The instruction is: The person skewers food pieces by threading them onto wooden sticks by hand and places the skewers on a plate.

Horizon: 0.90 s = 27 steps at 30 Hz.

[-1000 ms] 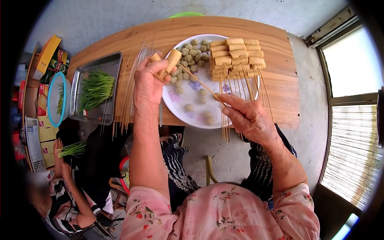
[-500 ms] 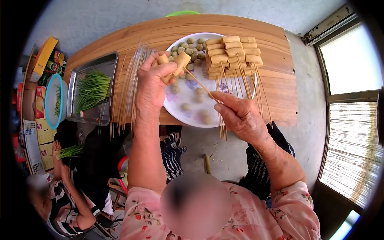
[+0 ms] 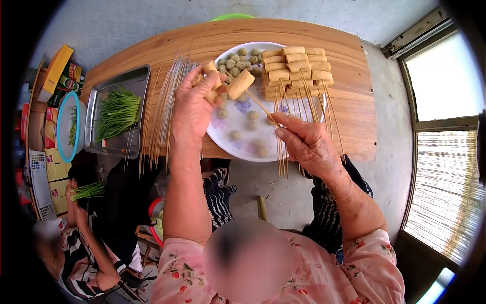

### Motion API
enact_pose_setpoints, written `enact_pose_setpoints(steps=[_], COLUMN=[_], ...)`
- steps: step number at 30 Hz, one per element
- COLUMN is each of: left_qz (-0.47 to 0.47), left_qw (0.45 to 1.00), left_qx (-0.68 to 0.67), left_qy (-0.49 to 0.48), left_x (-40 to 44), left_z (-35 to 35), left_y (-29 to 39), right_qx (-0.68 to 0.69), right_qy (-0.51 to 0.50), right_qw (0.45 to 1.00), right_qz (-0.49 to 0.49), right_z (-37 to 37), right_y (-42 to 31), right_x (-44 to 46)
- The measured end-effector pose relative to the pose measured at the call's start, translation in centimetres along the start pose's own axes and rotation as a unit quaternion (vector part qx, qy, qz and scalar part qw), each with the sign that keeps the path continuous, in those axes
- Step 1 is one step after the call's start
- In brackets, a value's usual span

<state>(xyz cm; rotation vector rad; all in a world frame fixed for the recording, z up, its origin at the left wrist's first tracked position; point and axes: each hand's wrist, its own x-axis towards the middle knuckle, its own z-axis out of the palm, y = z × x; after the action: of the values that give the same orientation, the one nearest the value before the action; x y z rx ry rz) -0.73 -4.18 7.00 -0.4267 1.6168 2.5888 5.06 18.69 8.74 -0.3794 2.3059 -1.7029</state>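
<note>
My right hand [image 3: 306, 139] pinches a thin wooden skewer [image 3: 260, 105] between thumb and fingers. One tan roll [image 3: 240, 84], resembling rolled bean curd skin, is threaded near the skewer's far end, and the tip sticks out beyond it. Closed around a few more rolls [image 3: 212, 74] is my left hand [image 3: 190, 109], just left of the threaded one. Below both hands lies a white plate [image 3: 228, 143] with a purple flower pattern. Several greenish balls [image 3: 235, 58] sit on it, along with a stack of skewered rolls [image 3: 298, 66] at its right, sticks pointing toward me.
Loose skewers [image 3: 162, 116] lie left of the plate on the wooden table [image 3: 349, 116]. Beyond them stands a metal tray [image 3: 144, 86] of green stalks [image 3: 119, 114]. A blue-rimmed basket [image 3: 61, 126] is farther left. At lower left another person [image 3: 96, 253] holds green stalks.
The threaded roll has moved right, away from my left hand, and the skewer tip now shows past it. My right hand has shifted slightly right and down, still gripping the skewer.
</note>
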Motion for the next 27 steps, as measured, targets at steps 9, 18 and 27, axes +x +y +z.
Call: enact_pose_setpoints(steps=[9, 18, 27], left_qz=[0.002, 0.007, -0.02], left_qw=[0.999, 1.0, 1.0], left_qx=[0.045, 0.009, -0.016], left_qy=[0.015, 0.005, -0.015], left_x=[0.1, 0.3, 0.5], left_z=[-0.7, -0.9, -1.3], left_y=[0.3, 0.4, 0.4], right_qx=[-0.021, -0.025, -0.011], right_qy=[-0.036, -0.039, -0.041], right_qw=[0.998, 0.999, 0.999], right_qz=[0.036, 0.018, 0.01], right_z=[-0.5, -0.5, -0.5], right_y=[-1.1, -0.8, -0.4], right_x=[-0.2, -0.2, -0.2])
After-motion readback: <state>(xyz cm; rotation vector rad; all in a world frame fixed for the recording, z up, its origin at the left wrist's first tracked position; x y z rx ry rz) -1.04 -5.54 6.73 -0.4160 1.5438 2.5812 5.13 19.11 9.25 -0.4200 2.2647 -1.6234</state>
